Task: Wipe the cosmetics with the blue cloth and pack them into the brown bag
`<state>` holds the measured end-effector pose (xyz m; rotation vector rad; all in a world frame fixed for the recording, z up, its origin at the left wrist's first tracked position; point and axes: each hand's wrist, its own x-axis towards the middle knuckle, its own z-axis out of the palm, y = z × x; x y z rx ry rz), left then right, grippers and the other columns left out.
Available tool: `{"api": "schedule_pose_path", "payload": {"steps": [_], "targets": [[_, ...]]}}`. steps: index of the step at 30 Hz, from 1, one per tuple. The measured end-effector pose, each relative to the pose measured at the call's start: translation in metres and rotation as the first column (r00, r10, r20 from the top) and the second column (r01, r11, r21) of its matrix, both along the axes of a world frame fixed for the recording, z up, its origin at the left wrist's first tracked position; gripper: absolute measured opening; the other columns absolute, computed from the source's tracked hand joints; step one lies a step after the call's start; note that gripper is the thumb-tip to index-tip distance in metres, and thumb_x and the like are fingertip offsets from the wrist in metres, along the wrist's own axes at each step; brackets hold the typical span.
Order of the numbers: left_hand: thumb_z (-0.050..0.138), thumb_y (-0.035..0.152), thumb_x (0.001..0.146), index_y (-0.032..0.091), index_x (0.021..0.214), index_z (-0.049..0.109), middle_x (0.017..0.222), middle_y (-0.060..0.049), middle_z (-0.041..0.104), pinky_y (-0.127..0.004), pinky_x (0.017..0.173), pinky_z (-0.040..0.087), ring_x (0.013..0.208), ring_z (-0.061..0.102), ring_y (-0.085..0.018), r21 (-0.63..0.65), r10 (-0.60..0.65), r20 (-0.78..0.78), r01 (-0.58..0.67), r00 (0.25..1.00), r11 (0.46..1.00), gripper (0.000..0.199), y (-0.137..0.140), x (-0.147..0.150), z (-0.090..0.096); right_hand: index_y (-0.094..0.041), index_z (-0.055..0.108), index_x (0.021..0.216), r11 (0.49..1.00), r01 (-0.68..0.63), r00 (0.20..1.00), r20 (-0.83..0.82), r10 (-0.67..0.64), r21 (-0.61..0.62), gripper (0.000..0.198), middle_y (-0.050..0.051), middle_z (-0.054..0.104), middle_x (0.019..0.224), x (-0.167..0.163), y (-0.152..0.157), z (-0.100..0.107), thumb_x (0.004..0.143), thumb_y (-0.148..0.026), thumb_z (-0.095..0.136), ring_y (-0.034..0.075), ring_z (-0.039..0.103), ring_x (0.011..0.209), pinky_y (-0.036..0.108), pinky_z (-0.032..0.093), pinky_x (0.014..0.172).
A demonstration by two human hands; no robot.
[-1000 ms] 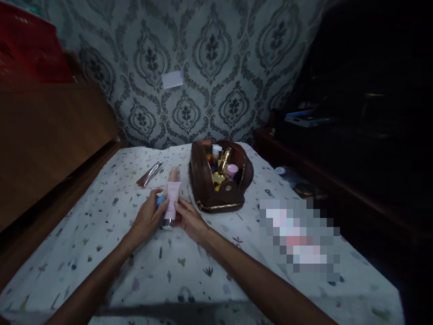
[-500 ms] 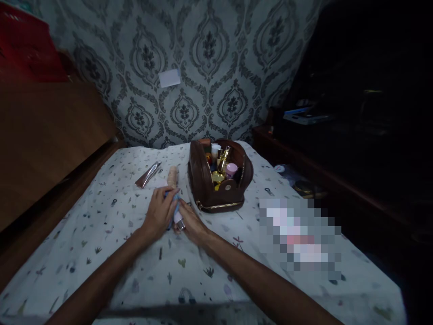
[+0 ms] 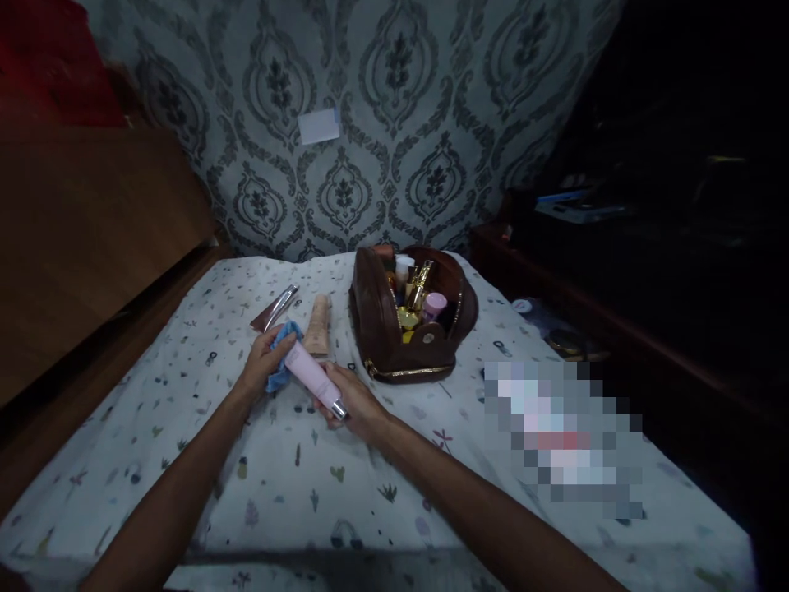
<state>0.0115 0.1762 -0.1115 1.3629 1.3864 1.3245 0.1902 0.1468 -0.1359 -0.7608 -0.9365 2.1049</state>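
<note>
A pale pink squeeze tube (image 3: 313,375) with a silver cap slants between my two hands above the bed. My right hand (image 3: 354,404) grips it near the cap end. Bunched in my left hand (image 3: 260,362) is a blue cloth (image 3: 280,376), held against the tube's flat end. Just beyond the hands lies a beige tube (image 3: 319,322), and to its left a brownish tube with a silvery part (image 3: 276,309). The open brown cosmetic bag (image 3: 407,353) stands to the right, holding gold containers, a pink-lidded jar (image 3: 435,307) and white-capped bottles.
A patterned sheet (image 3: 277,510) covers the bed. Brown wooden furniture (image 3: 92,238) borders the left side, with a red bag (image 3: 55,74) above it. A blurred-out item (image 3: 560,436) lies at the right. Wallpaper (image 3: 394,82) rises behind.
My left hand has moved left with the blue cloth, uncovering more of the pink tube. My right hand keeps its hold on the tube. The view has shifted slightly.
</note>
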Motion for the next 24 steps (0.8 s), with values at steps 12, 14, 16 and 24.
{"api": "schedule_pose_path", "payload": {"steps": [12, 14, 16, 24], "targets": [[0.058, 0.062, 0.078, 0.022, 0.068, 0.041, 0.057, 0.006, 0.033, -0.023, 0.044, 0.029, 0.049, 0.033, -0.010, 0.140, 0.293, 0.077, -0.301, 0.953, 0.943, 0.044, 0.005, -0.012, 0.010, -0.018, 0.057, 0.092, 0.996, 0.093, 0.995, -0.036, -0.094, -0.015, 0.038, 0.003, 0.069, 0.069, 0.005, 0.004, 0.004, 0.071, -0.042, 0.078, 0.008, 0.054, 0.049, 0.017, 0.034, 0.044], [0.056, 0.062, 0.081, 0.023, 0.068, 0.041, 0.057, 0.006, 0.033, -0.023, 0.045, 0.030, 0.051, 0.033, -0.011, 0.162, 0.337, 0.051, -0.341, 0.940, 0.926, 0.044, 0.008, -0.015, 0.007, -0.018, 0.056, 0.085, 0.991, 0.137, 0.990, -0.045, -0.137, -0.008, 0.042, 0.003, 0.068, 0.067, 0.005, 0.005, 0.005, 0.065, -0.045, 0.082, 0.008, 0.053, 0.050, 0.017, 0.032, 0.044], [0.053, 0.061, 0.084, 0.023, 0.067, 0.041, 0.059, 0.005, 0.034, -0.024, 0.048, 0.031, 0.053, 0.033, -0.011, 0.208, 0.399, 0.016, -0.393, 0.917, 0.895, 0.044, 0.010, -0.019, 0.006, -0.018, 0.056, 0.081, 0.984, 0.179, 0.983, -0.046, -0.179, -0.005, 0.048, 0.002, 0.067, 0.065, 0.005, 0.006, 0.005, 0.058, -0.047, 0.086, 0.008, 0.053, 0.051, 0.018, 0.032, 0.045], [0.046, 0.055, 0.092, 0.022, 0.083, 0.060, 0.085, -0.002, 0.056, -0.029, 0.083, 0.038, 0.084, 0.051, -0.017, 0.536, 0.360, -0.309, -0.151, 0.880, 0.831, 0.037, -0.018, 0.008, 0.017, -0.018, 0.055, 0.073, 0.957, 0.262, 0.959, 0.075, -0.272, 0.122, 0.053, -0.002, 0.062, 0.061, 0.001, 0.005, -0.002, 0.054, -0.057, 0.086, 0.009, 0.053, 0.047, 0.019, 0.028, 0.042]]}}
